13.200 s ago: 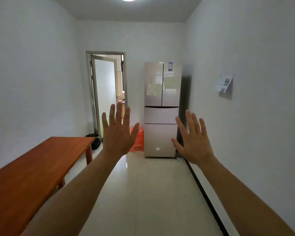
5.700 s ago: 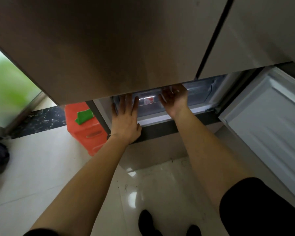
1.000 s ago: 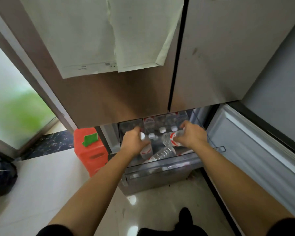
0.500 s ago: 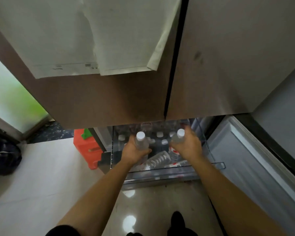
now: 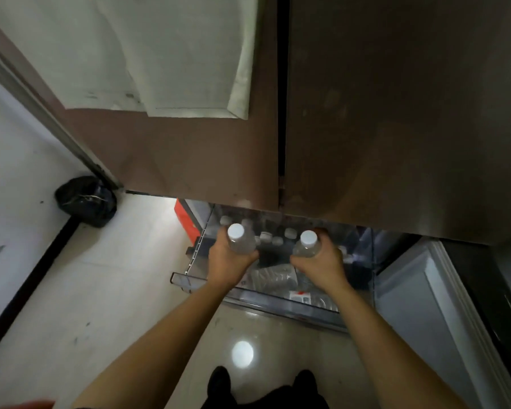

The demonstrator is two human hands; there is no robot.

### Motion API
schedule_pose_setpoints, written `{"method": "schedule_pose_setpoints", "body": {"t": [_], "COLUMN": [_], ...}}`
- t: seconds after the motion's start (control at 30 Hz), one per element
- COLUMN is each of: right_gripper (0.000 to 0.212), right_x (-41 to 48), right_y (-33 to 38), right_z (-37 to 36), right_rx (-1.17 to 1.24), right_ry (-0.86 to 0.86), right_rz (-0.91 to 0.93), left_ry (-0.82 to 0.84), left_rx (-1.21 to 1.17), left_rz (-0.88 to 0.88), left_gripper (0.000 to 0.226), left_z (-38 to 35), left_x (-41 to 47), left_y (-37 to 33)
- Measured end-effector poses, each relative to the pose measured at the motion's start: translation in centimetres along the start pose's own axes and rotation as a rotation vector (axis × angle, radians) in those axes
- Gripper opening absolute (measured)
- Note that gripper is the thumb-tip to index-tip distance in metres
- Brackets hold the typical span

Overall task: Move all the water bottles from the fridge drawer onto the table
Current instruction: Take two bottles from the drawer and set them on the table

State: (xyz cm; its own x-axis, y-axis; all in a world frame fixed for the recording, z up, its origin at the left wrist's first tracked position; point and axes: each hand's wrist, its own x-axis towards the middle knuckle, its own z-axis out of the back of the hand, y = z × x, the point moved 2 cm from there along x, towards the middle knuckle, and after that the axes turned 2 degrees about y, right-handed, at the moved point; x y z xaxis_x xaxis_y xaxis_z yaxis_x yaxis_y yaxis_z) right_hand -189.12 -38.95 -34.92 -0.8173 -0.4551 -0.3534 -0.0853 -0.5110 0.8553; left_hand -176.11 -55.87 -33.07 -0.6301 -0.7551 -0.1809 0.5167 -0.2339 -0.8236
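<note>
Pale floor tiles (image 5: 106, 290) fill the lower left of the frame, and the brown fridge doors (image 5: 366, 113) loom across the top, with the clear fridge drawer (image 5: 207, 287) pulled open beneath them at centre.

Each hand is wrapped around one bottle, held upright above the drawer. The left hand (image 5: 229, 265) closes on the left water bottle (image 5: 239, 239), white cap toward the camera; the right hand (image 5: 319, 265) closes on the right water bottle (image 5: 306, 246) just beside it.

Below and behind the hands, more white caps (image 5: 275, 234) show in the back of the drawer, and at least one bottle lies on its side (image 5: 278, 277) near the front.

This looks like the lift-out step of a first pair. Next, both bottles need carrying clear of the door edge overhead and over to the table, which is probably the reddish sliver at lower left; several trips remain.
</note>
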Motion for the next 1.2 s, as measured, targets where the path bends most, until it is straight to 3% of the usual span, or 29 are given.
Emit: {"method": "schedule_pose_setpoints", "body": {"t": [0.17, 0.37, 0.5, 0.67, 0.93, 1.2], "right_gripper": [0.059, 0.047, 0.046, 0.039, 0.043, 0.042], "right_x": [-1.3, -6.7, -12.2, -22.1, -39.6, -53.7], "right_y": [1.9, 8.6, 13.2, 18.7, 23.9, 24.6], "right_z": [-2.0, -5.7, -11.1, -21.6, -42.1, -58.9], "right_rx": [-0.193, -0.178, -0.110, 0.010, 0.049, 0.007], "right_ry": [-0.035, -0.096, -0.117, -0.064, 0.327, 0.686], "right_rz": [0.193, 0.570, 0.842, 0.996, 1.077, 1.119], "left_ry": [-0.255, -0.514, -0.632, -0.798, -1.072, -1.339], "left_rx": [-0.140, -0.234, -0.327, -0.257, -0.046, -0.053], "left_rz": [-0.005, -0.041, -0.036, -0.092, -0.049, 0.140], "left_gripper": [0.069, 0.067, 0.064, 0.068, 0.071, 0.075], "left_z": [3.9, 11.6, 18.8, 31.7, 52.1, 62.7], "left_x": [-3.1, -7.0, -10.8, -19.3, -36.3, -50.0], "left_y": [-1.6, -0.5, 2.3, 8.4, 19.7, 31.9]}}
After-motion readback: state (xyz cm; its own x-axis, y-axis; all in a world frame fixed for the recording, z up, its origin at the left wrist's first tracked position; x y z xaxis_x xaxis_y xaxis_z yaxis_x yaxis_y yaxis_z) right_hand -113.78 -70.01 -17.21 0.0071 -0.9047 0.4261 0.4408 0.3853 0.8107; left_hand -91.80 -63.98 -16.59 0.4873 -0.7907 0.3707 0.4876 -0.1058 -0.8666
